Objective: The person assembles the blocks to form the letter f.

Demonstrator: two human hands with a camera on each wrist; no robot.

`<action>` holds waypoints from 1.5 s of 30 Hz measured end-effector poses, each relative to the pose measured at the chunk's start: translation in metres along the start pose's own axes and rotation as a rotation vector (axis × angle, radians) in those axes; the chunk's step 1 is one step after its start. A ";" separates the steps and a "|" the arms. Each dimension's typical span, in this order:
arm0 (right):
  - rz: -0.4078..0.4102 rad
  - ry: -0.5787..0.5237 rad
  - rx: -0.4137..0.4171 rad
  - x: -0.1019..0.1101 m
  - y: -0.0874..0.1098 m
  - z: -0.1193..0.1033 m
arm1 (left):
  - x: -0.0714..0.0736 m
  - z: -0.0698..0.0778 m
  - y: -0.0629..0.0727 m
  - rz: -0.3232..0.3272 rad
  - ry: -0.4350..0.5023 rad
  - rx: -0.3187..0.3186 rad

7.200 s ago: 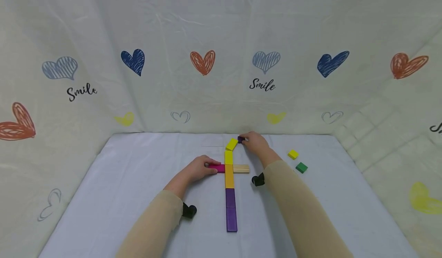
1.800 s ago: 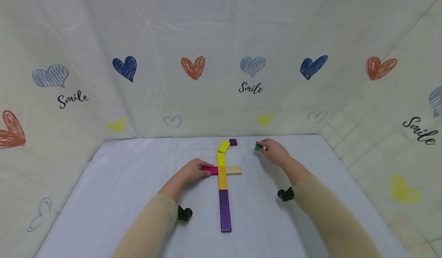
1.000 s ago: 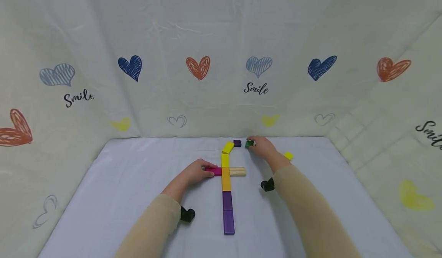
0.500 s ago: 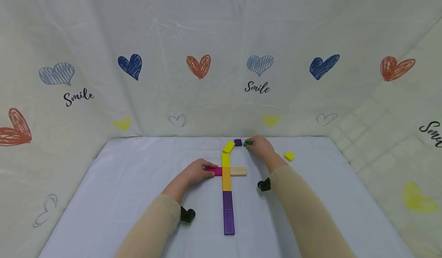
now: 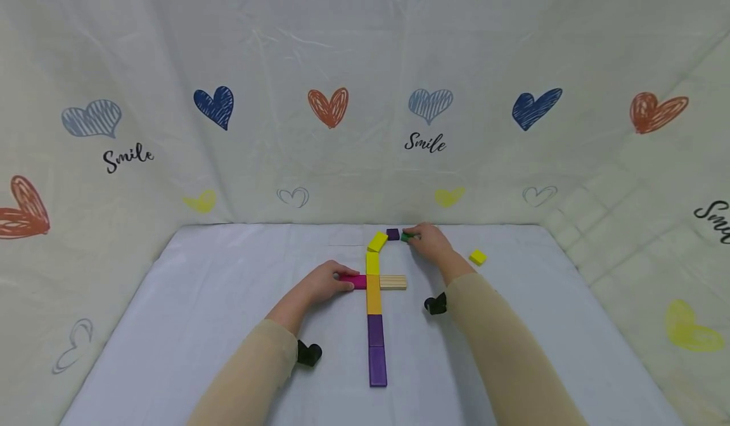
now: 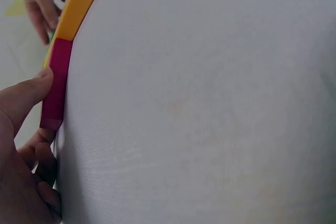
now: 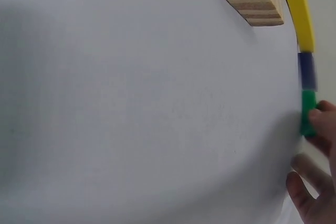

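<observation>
My left hand holds the outer end of a magenta block, its thumb on the near face and fingers by the end. That block butts against an orange block; a bare wood block lies opposite. Below the orange run two purple blocks. Above it come a straight yellow block and a slanted yellow block. A small dark purple block lies at the slanted one's upper end. Right beside it, my right hand pinches a small green block between thumb and finger.
A loose yellow block lies right of my right wrist. Behind the row, the white tabletop meets an upright backdrop printed with hearts. Black wrist devices stick out from both sleeves.
The dark purple block left my right hand and lies by the slanted yellow one. My right hand took the green block from the right and brought it leftward beside it. My left hand stayed.
</observation>
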State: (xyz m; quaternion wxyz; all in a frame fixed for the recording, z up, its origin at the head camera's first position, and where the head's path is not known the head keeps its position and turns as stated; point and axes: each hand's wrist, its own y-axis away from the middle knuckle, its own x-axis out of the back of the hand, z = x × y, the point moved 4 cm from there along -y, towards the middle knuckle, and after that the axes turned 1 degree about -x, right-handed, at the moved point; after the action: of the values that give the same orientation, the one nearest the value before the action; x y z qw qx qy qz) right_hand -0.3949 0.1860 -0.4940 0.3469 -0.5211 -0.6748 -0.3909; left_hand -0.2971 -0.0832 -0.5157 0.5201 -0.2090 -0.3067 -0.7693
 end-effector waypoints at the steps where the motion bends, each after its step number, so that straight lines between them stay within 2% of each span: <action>1: 0.000 -0.002 -0.001 0.000 0.001 -0.001 | 0.000 0.000 0.000 0.000 -0.001 0.001; 6: 0.006 -0.002 -0.003 0.000 0.001 -0.002 | -0.001 -0.001 -0.001 0.004 -0.006 0.005; 13: 0.034 0.020 0.006 -0.004 -0.004 0.002 | 0.000 0.002 0.000 -0.005 0.007 -0.023; 25: 0.034 0.021 0.005 -0.007 -0.009 0.006 | 0.000 0.002 -0.001 -0.004 0.010 -0.013; 33: 0.051 -0.024 0.004 -0.001 -0.007 0.007 | 0.001 0.003 0.000 0.001 0.012 -0.011; 45: 0.101 -0.028 0.035 0.011 0.003 0.014 | 0.001 0.003 0.001 0.005 -0.008 0.006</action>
State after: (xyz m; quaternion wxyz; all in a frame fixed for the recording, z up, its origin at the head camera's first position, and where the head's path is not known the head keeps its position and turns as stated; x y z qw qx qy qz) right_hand -0.3953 0.2035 -0.4901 0.3658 -0.5539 -0.6590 -0.3536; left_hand -0.2967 -0.0820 -0.5133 0.5213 -0.2113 -0.3106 -0.7662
